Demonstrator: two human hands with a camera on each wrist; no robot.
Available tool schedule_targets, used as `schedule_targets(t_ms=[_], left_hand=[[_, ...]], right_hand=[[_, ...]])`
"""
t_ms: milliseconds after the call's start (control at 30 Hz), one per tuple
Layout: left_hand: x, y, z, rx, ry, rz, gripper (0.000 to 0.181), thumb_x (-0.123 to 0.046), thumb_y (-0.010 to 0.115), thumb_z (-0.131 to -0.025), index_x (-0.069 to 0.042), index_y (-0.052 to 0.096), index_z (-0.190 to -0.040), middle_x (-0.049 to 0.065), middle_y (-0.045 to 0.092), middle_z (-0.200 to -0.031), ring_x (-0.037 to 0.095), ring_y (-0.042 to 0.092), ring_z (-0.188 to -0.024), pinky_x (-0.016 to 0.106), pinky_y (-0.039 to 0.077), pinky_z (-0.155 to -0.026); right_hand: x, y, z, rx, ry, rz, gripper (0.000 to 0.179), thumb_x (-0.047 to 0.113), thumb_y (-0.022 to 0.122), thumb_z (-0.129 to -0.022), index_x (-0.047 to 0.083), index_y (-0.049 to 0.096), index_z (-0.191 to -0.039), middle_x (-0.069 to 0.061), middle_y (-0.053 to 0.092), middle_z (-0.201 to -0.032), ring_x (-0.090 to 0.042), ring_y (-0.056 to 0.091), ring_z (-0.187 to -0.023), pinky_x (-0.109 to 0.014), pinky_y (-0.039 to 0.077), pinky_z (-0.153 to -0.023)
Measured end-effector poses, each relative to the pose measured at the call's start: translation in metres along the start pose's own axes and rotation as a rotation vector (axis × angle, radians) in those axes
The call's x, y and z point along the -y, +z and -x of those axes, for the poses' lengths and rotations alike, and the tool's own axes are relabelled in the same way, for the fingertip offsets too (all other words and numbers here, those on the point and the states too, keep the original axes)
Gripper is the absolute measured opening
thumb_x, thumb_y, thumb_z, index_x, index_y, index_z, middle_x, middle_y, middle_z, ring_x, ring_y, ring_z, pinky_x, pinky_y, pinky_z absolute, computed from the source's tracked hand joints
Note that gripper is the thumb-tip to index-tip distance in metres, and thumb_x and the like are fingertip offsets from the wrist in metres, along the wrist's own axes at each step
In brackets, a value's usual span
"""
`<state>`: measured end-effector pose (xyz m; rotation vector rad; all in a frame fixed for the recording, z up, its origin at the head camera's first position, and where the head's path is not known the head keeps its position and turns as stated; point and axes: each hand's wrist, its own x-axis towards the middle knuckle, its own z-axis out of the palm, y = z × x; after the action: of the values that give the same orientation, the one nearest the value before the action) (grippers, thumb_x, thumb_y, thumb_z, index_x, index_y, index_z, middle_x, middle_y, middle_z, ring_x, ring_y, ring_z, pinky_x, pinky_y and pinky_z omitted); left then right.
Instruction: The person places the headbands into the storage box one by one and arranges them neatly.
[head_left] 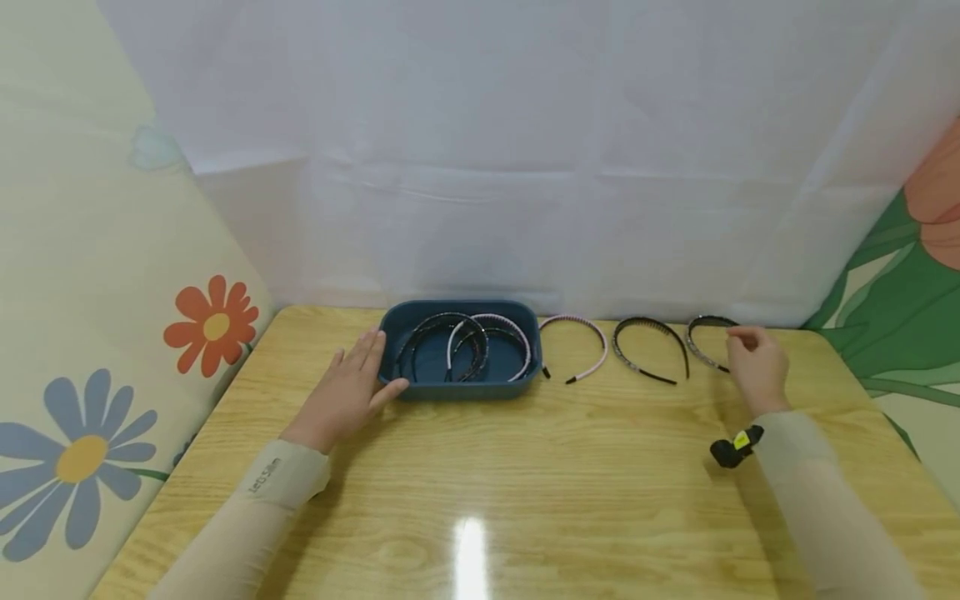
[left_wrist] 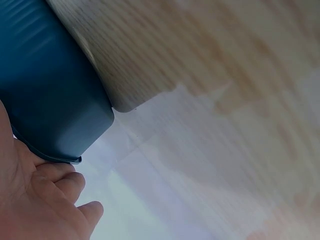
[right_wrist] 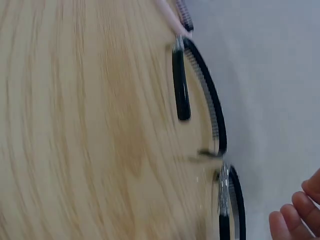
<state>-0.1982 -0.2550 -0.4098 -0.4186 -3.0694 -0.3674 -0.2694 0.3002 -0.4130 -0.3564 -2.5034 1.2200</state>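
My left hand rests against the left end of a dark blue plastic box, fingers extended along its side and thumb at the front rim. Its fingers also touch the box wall in the left wrist view. Inside the box lie several headbands, black glittery ones and a pink one. At the right, my right hand pinches a black headband with a glittery silver section; the hand hides its right side. In the right wrist view, curled fingertips appear beside this headband.
A pink headband and a black glittery headband lie in a row between the box and my right hand. The wooden table meets a white cloth behind them. Flower-printed sheets hang at both sides.
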Motion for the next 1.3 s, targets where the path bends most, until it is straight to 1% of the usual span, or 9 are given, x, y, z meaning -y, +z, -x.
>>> schedule_targets(t_ms=[167, 300, 400, 500, 633, 767, 833, 1067, 1300], left_hand=[[0.001, 0.000, -0.001, 0.003, -0.002, -0.003, 0.092, -0.058, 0.042, -0.105, 0.008, 0.008, -0.159, 0.026, 0.008, -0.167, 0.042, 0.010, -0.154, 0.064, 0.009, -0.121], [0.002, 0.001, -0.001, 0.005, -0.003, -0.001, 0.092, -0.059, 0.041, -0.105, 0.008, 0.008, -0.159, 0.026, 0.008, -0.167, 0.042, 0.010, -0.154, 0.064, 0.009, -0.121], [0.002, 0.002, -0.001, 0.006, -0.004, 0.002, 0.092, -0.059, 0.041, -0.104, 0.008, 0.008, -0.159, 0.026, 0.008, -0.167, 0.042, 0.009, -0.154, 0.064, 0.008, -0.121], [0.002, 0.003, -0.001, 0.005, -0.002, 0.004, 0.092, -0.059, 0.041, -0.104, 0.008, 0.009, -0.159, 0.026, 0.008, -0.167, 0.042, 0.009, -0.154, 0.064, 0.008, -0.121], [0.000, 0.003, 0.000, -0.006, 0.006, 0.009, 0.092, -0.058, 0.042, -0.105, 0.009, 0.011, -0.159, 0.027, 0.010, -0.166, 0.042, 0.011, -0.154, 0.065, 0.009, -0.120], [-0.002, 0.002, 0.002, -0.012, 0.004, 0.008, 0.090, -0.057, 0.043, -0.105, 0.009, 0.012, -0.158, 0.027, 0.011, -0.166, 0.042, 0.011, -0.154, 0.065, 0.010, -0.120], [-0.003, 0.002, 0.002, -0.011, 0.002, 0.008, 0.090, -0.056, 0.044, -0.105, 0.009, 0.012, -0.158, 0.027, 0.011, -0.166, 0.042, 0.011, -0.154, 0.065, 0.010, -0.120], [-0.003, 0.001, 0.000, -0.003, 0.012, 0.002, 0.091, -0.058, 0.042, -0.105, 0.008, 0.011, -0.159, 0.025, 0.010, -0.167, 0.042, 0.010, -0.154, 0.064, 0.010, -0.121], [-0.001, 0.000, -0.001, -0.010, 0.008, 0.004, 0.092, -0.058, 0.041, -0.105, 0.009, 0.010, -0.159, 0.026, 0.009, -0.167, 0.042, 0.010, -0.154, 0.065, 0.010, -0.120]], right_hand=[[-0.013, -0.012, -0.010, -0.020, 0.047, 0.043, 0.041, 0.018, 0.040, -0.104, -0.004, 0.061, -0.131, -0.023, 0.060, -0.115, -0.023, 0.052, -0.087, -0.030, 0.042, -0.068], [-0.022, -0.018, -0.017, -0.040, 0.045, 0.064, 0.041, 0.017, 0.040, -0.105, -0.007, 0.060, -0.132, -0.026, 0.059, -0.118, -0.030, 0.053, -0.093, -0.035, 0.042, -0.071], [-0.030, -0.022, -0.022, -0.057, 0.011, 0.084, 0.040, 0.014, 0.041, -0.104, -0.010, 0.060, -0.129, -0.030, 0.059, -0.118, -0.039, 0.055, -0.101, -0.042, 0.044, -0.079], [-0.036, -0.025, -0.024, -0.045, -0.004, 0.107, 0.040, 0.012, 0.042, -0.102, -0.013, 0.058, -0.129, -0.036, 0.058, -0.120, -0.047, 0.055, -0.109, -0.051, 0.045, -0.090], [-0.042, -0.029, -0.025, 0.022, 0.045, 0.132, 0.045, 0.014, 0.041, -0.102, -0.016, 0.053, -0.134, -0.039, 0.054, -0.130, -0.052, 0.050, -0.120, -0.058, 0.042, -0.102], [-0.046, -0.033, -0.025, 0.125, 0.130, 0.159, 0.051, 0.018, 0.038, -0.104, -0.018, 0.046, -0.140, -0.040, 0.047, -0.139, -0.055, 0.043, -0.128, -0.062, 0.039, -0.107], [-0.048, -0.035, -0.025, 0.162, 0.146, 0.178, 0.052, 0.018, 0.038, -0.105, -0.019, 0.045, -0.139, -0.040, 0.045, -0.140, -0.055, 0.042, -0.129, -0.062, 0.038, -0.108], [-0.057, -0.041, -0.024, 0.209, 0.180, 0.222, 0.051, 0.016, 0.039, -0.102, -0.021, 0.046, -0.136, -0.043, 0.045, -0.138, -0.057, 0.042, -0.127, -0.061, 0.038, -0.108], [-0.052, -0.039, -0.025, 0.227, 0.219, 0.207, 0.051, 0.012, 0.041, -0.098, -0.019, 0.048, -0.137, -0.041, 0.045, -0.139, -0.057, 0.043, -0.126, -0.062, 0.042, -0.104]])
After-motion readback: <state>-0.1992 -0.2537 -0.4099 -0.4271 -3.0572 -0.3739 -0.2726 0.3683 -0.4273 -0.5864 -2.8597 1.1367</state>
